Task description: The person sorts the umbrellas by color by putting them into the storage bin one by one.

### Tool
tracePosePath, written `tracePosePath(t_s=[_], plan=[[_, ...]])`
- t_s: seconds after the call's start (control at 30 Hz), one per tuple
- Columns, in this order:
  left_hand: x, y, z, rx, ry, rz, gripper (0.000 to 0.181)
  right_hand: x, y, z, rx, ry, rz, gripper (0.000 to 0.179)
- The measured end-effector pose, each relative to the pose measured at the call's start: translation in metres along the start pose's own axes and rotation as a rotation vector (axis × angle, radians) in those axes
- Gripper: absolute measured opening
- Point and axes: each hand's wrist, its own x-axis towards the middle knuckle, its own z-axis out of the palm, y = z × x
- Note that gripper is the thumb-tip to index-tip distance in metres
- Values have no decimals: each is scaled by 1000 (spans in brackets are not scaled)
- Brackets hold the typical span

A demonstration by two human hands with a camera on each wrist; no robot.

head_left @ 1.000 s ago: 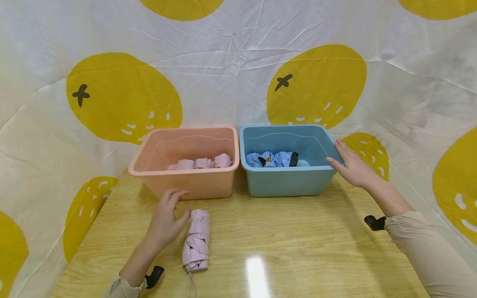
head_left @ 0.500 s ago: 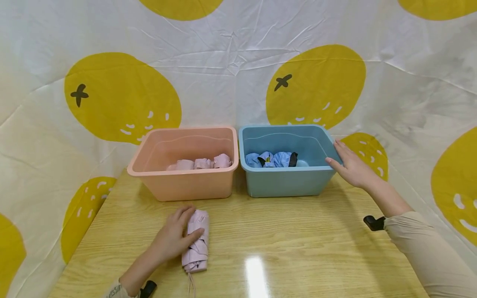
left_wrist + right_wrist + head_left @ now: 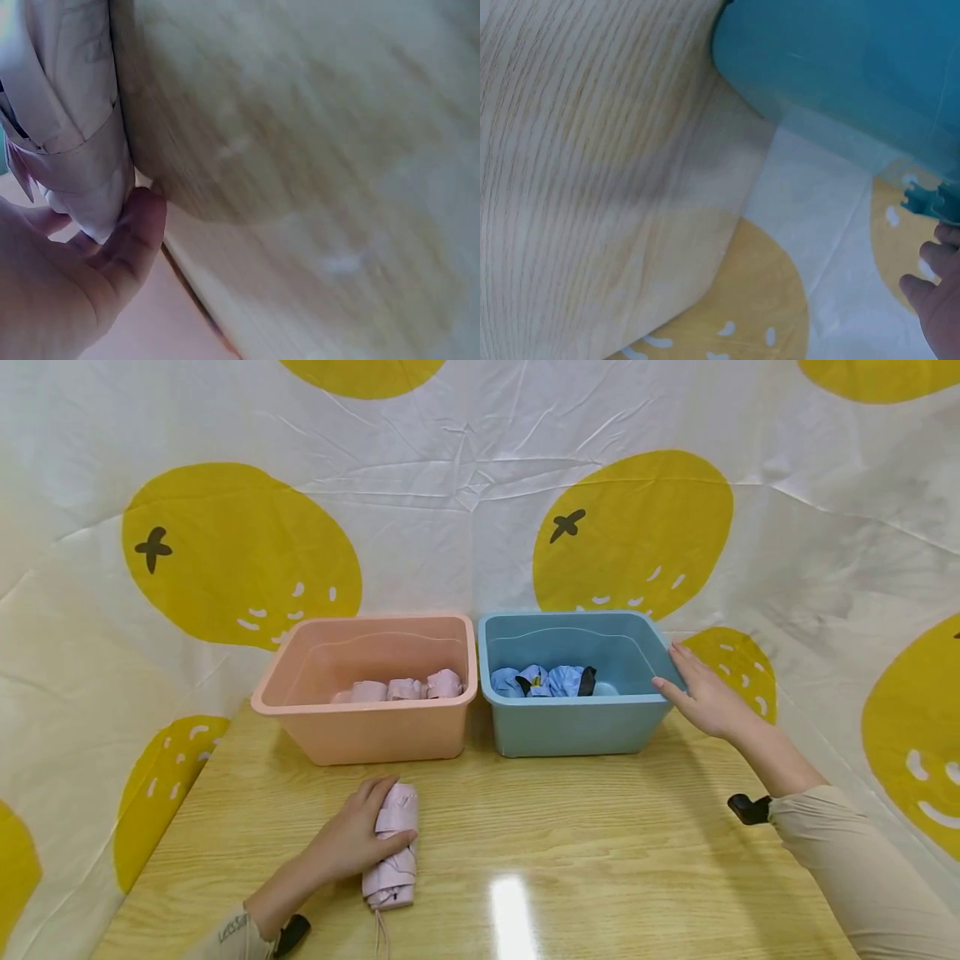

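On the table's left part lies a folded pink umbrella (image 3: pixel 399 810) with a wrist cord trailing toward me. My left hand (image 3: pixel 351 840) grips it from the left, thumb across its top, the far fingers partly hidden behind it. In the left wrist view, fingertips (image 3: pixel 148 206) curl around one end of the umbrella (image 3: pixel 79 120). At the right, my right hand (image 3: pixel 705 697) rests with fairly straight fingers on the right rim of the blue bin (image 3: pixel 570 727). The right wrist view catches only part of that hand (image 3: pixel 941 289) beside the bin's rim.
Left of the blue bin stands a pink bin (image 3: pixel 375 735) with several rolled pink bundles (image 3: pixel 405 689) inside. Rolled blue bundles (image 3: pixel 564 680) lie in the blue bin. Behind both bins hangs a white cloth (image 3: pixel 420 543) with yellow fruit prints, near the table's far edge.
My left hand has come down from beside the pink bin onto the umbrella and taken hold of it. The right hand stays on the blue bin's rim.
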Motion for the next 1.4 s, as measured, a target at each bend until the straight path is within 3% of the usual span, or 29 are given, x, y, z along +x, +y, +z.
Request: tracePosePath(t_s=[0.43,1.0,1.4], plan=[[3,2,2,-226,21,-40,92,0,-2,0,4,5,3,85],[-2,8,-1,-348,78,-65,88,0,-2,1,4,11,9,87],[1,21,-8,-434,207,18,83,-1,-1,1,3,13,5,86]])
